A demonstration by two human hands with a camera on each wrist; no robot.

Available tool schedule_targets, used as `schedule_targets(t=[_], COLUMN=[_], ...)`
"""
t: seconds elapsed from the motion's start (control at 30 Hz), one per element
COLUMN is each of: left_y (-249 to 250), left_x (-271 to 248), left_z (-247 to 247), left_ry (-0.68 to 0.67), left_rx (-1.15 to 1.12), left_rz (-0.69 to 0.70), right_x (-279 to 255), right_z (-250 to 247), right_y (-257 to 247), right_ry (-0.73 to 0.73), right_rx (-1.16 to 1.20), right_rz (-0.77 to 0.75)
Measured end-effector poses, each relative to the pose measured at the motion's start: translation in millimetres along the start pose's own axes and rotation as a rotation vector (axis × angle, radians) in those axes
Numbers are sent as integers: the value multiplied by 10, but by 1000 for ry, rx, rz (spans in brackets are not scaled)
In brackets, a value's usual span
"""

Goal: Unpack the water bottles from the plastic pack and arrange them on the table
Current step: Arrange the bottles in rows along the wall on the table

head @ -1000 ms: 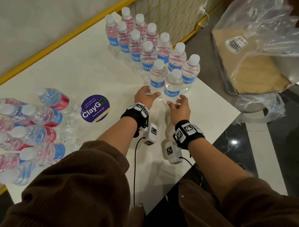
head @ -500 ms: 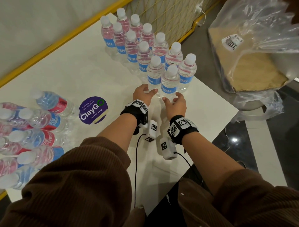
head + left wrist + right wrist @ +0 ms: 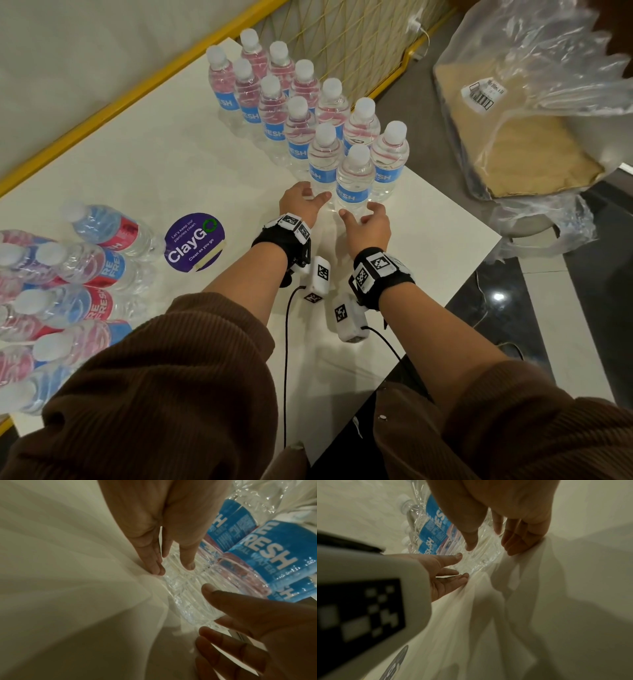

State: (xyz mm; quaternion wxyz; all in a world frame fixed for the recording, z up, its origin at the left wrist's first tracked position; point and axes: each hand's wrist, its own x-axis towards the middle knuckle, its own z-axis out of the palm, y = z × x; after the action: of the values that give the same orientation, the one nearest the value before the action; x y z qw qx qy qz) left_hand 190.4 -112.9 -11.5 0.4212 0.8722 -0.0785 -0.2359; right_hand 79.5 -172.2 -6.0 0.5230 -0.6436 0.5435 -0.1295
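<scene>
Head view: on the white table (image 3: 144,161), twelve upright water bottles (image 3: 301,113) stand in two close rows running away toward the far edge. The nearest bottle (image 3: 354,181) stands at the front of the group. The left hand (image 3: 301,205) and right hand (image 3: 368,228) flank its base, fingers loosely spread, gripping nothing; I cannot tell whether the fingertips touch it. More bottles lie on their sides in a pile (image 3: 65,284) at the left edge, beside a round purple ClayGo sticker (image 3: 195,241). A crumpled plastic bag (image 3: 534,99) sits off the table to the right.

Left wrist view: the left hand (image 3: 164,524) points straight fingers down at the tabletop beside the clear ribbed base of the nearest bottle (image 3: 192,596); the right hand (image 3: 254,632) is spread open nearby.

Right wrist view: the right hand (image 3: 505,513) is relaxed, fingertips beside the bottle base (image 3: 481,558); the left hand (image 3: 447,577) opposite is open too.
</scene>
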Motion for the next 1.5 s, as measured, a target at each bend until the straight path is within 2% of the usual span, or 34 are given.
schedule_targets(t=[0.47,0.53,0.63,0.87,1.07,1.23,1.37,1.5], left_y=[61,63,26,-238,-596,-946,-1208,-1241], left_x=[-105,-195,-413,-1087,-1791,-2210,-2313,-2315], left_z=[-76,-185,-440,-1341,-2233,-2723,-2917,-2991], left_ry=[-50,-24,21,187,422,587,594,463], left_rx=[-28,-49,-85,-63,-100,-52,133,266], left_rz=[-20,-7,38,74,96,105,46,-13], right_x=[-14,-29,-160,-912,-1729,-2422,-2748,-2913], right_z=[-57,-84,-25,397,803,999,1054,1153], right_y=[-26,-10,39,-180,-371,-307,-231,-176], right_ry=[-30,-60,-194,-571,-767,-981,-1042,-1005], right_rx=[42,55,2,-143,-214,-348,-352,-387], right_rz=[46,92,100,-192,-421,-602,-676,-690])
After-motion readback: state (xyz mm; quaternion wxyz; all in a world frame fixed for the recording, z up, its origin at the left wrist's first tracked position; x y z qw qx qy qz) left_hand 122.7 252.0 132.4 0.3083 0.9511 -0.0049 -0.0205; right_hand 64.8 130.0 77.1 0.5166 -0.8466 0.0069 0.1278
